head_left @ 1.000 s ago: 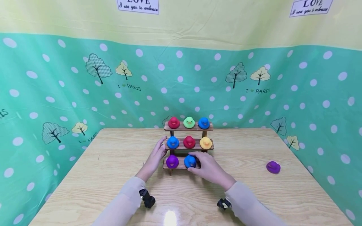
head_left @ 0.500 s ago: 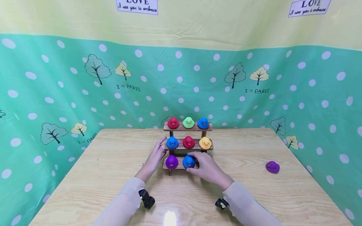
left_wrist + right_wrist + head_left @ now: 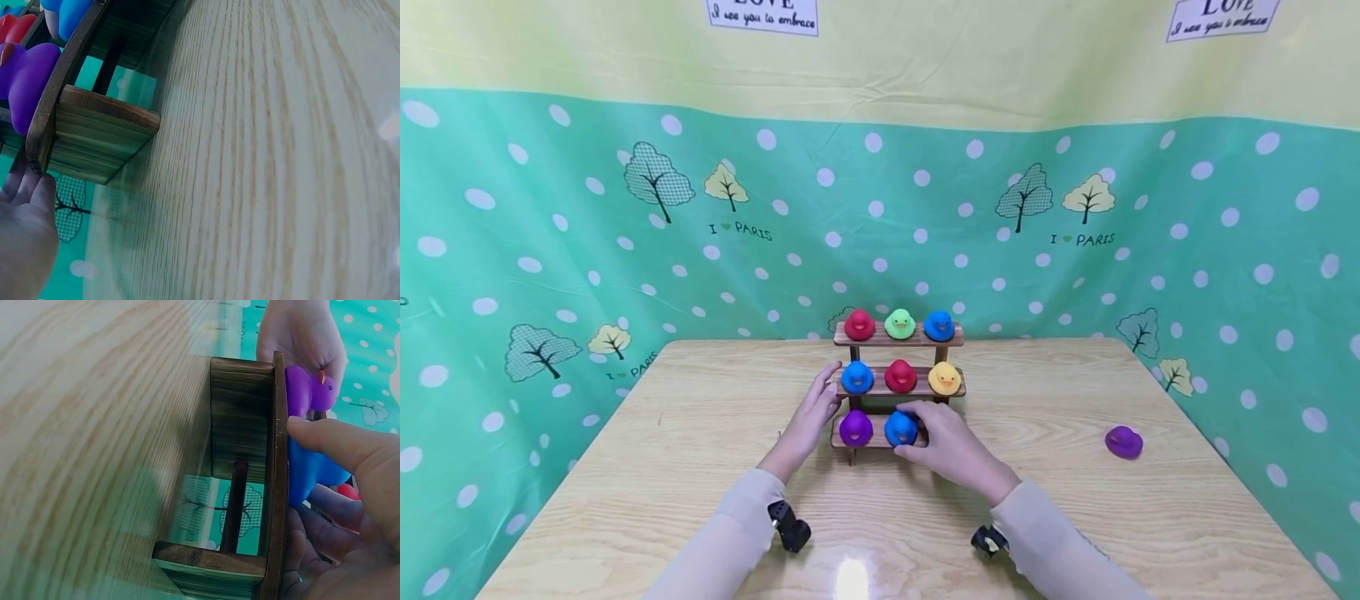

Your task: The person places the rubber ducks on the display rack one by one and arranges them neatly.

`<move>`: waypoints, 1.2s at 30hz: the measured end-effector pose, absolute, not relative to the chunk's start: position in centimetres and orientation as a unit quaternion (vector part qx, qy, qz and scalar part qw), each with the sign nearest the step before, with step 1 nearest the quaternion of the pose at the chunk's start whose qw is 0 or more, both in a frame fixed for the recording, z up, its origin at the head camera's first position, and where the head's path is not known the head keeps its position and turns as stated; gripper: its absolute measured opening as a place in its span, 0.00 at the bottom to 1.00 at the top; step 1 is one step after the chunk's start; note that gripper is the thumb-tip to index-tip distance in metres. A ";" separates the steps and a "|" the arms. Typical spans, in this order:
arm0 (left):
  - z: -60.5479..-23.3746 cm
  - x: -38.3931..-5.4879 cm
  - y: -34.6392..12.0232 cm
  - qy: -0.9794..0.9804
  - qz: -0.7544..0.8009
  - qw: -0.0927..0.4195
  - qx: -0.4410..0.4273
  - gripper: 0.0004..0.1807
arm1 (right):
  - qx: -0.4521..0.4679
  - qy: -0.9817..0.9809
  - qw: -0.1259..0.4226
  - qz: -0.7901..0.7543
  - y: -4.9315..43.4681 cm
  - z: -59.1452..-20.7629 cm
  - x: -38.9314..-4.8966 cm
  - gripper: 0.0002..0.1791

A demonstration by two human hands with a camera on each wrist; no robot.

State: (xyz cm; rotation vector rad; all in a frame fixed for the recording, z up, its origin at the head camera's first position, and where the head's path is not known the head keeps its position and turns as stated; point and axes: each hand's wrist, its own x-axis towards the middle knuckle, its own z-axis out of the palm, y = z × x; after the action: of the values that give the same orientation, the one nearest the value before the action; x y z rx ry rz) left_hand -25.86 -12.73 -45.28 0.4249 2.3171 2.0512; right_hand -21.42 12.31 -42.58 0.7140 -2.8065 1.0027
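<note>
A three-tier wooden stand holds rubber ducks in rows. On its lowest tier, my right hand holds a blue rubber duck between thumb and fingers; in the right wrist view the thumb lies at its front and the fingers curl behind. Beside it on that tier sits a purple rubber duck. My left hand is at the stand's left side with fingers extended. In the left wrist view its fingertips meet the end of the lowest shelf; whether they press it I cannot tell.
The middle tier carries blue, red and yellow ducks. On top sit red, green and blue ducks. Another purple duck lies on the table to the right. A dotted curtain hangs behind.
The right hand and the blue duck have shifted slightly left along the lowest tier since a second ago. Over the last half second both hands look still.
</note>
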 end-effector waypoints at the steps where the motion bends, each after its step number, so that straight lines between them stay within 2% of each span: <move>1: -45.3 -25.9 -12.7 0.742 0.657 0.009 0.136 0.28 | 0.233 -0.915 0.039 0.327 12.3 -42.6 -21.4 0.31; 16: -45.4 -25.7 -12.6 0.738 0.660 0.007 0.141 0.28 | 0.237 -0.907 0.034 0.346 12.7 -42.6 -21.1 0.33; 28: -45.3 -25.8 -12.6 0.743 0.654 0.007 0.143 0.27 | 0.235 -0.898 0.000 0.373 14.5 -42.4 -20.6 0.30; 36: -45.1 -25.6 -12.6 0.740 0.658 0.010 0.139 0.27 | 0.214 -0.902 0.001 0.376 16.1 -41.8 -20.1 0.29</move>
State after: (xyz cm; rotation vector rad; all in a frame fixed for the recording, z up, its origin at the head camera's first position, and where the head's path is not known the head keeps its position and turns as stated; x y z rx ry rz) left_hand -25.63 -12.59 -45.13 0.4338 2.3110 2.0537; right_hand -20.05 16.11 -41.80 0.6724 -2.8305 1.1807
